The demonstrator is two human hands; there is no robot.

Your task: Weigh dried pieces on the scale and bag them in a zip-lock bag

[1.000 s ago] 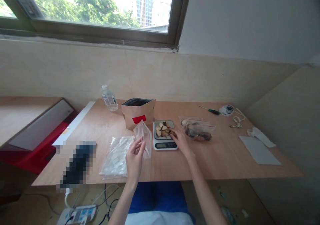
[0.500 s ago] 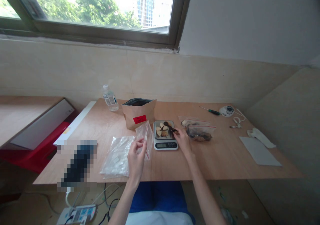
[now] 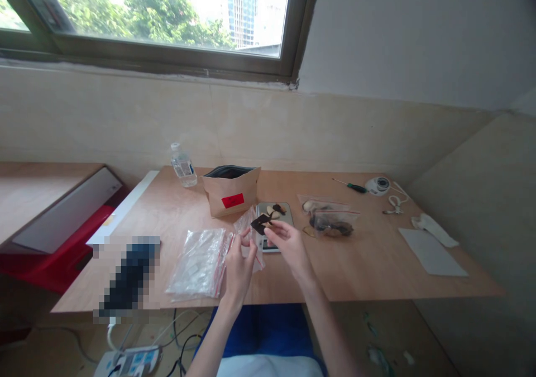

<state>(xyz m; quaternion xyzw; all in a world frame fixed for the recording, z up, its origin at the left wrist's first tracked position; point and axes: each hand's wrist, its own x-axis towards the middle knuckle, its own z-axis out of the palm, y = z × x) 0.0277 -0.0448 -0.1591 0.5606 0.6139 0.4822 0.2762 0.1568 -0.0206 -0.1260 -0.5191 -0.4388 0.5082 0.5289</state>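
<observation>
My left hand (image 3: 238, 268) pinches a small clear zip bag (image 3: 247, 219) with a red seal line, in front of the paper pouch. In my right hand (image 3: 292, 249), the fingertips grip dark dried slices (image 3: 260, 224), held close to the bag's edge; whether they are inside its mouth I cannot tell. Just behind that hand stands a white kitchen scale (image 3: 287, 215), its display partly covered. Pale and dark dried slices (image 3: 274, 212) lie on its plate. A stack of empty clear zip bags (image 3: 199, 262) rests left of my left hand.
An open brown paper pouch (image 3: 218, 195) with a red label stands behind the bags, near a water bottle (image 3: 183, 167). Filled zip bags (image 3: 335, 223) lie right of the scale. Farther right are a screwdriver (image 3: 355, 188), a white camera (image 3: 379, 185) and a grey sheet (image 3: 433, 252).
My right hand has moved left from the scale plate to the bag, carrying dark slices. My left hand has shifted slightly right with the bag. Fewer slices lie on the plate.
</observation>
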